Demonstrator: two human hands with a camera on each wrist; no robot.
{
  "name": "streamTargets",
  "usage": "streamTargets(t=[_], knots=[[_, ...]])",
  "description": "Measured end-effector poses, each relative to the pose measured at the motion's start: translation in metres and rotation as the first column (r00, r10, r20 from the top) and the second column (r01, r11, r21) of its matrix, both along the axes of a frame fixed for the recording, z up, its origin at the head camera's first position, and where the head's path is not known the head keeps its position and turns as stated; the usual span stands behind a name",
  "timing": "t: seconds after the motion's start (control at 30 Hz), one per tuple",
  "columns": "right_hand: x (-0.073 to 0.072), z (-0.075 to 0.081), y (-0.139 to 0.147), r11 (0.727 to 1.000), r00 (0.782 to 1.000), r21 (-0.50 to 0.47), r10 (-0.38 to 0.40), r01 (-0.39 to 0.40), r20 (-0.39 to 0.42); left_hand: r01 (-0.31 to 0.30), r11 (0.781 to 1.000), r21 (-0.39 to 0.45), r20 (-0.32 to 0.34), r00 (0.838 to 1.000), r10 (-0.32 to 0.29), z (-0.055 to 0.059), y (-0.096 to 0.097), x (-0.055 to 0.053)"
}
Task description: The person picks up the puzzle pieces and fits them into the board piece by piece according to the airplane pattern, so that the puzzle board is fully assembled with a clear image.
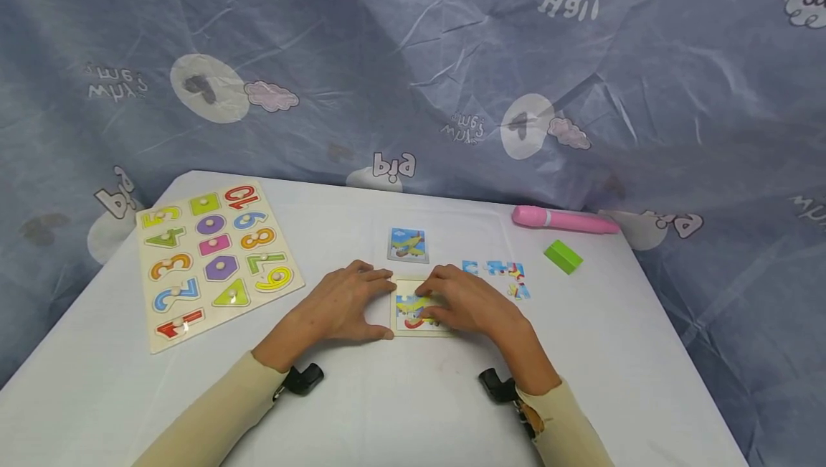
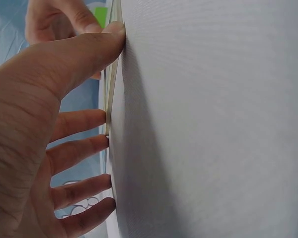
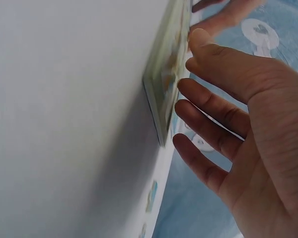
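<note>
A small wooden puzzle tray [image 1: 422,333] lies flat on the table, partly filled with jigsaw pieces [image 1: 406,305] of a yellow and red aeroplane. My left hand [image 1: 345,302] steadies its left side, the thumb at the near corner and the fingertips along the edge; in the left wrist view those fingers [image 2: 82,148] are spread and nearly straight. Over the tray's right part is my right hand [image 1: 467,302], its thumb and fingertips touching the pieces. From the right wrist, the fingers [image 3: 208,119] look loosely bent, and I see no piece pinched between them. The hand hides the tray's right part.
Behind the tray lies an aeroplane picture card [image 1: 408,245]. Several loose jigsaw pieces [image 1: 497,267] are to the right, then a green block [image 1: 563,257] and a pink pen-shaped object [image 1: 564,220]. A number-and-shape peg board [image 1: 219,266] occupies the left. A printed curtain [image 1: 387,79] hangs behind.
</note>
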State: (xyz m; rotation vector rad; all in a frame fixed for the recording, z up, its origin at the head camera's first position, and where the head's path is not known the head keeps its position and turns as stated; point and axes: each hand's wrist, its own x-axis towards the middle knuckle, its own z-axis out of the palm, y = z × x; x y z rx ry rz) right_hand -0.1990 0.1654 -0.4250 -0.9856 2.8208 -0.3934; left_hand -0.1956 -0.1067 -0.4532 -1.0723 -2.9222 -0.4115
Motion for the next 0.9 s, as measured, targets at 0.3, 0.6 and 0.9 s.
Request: streamTargets(t=[0.3,0.6,0.9], knots=[[-0.001,0.008,0.037,0.994,0.994,-0.019,-0.109,0.109,-0.004,-0.01,1.0,0.005,0.008,1.0,0.01,0.001,0.0,0.002],[-0.003,0.014,0.08,0.982,0.982,-0.014,-0.187,0.187,-0.03,-0.016,1.0,0.009,0.005,1.0,0.016,0.0,0.001,0.002],[-0.003,0.014,0.114,0.966,0.965,-0.017,-0.257,0.257,-0.044,-0.005,1.0,0.01,-0.012,1.0,0.005,-0.001,0.0,0.002]])
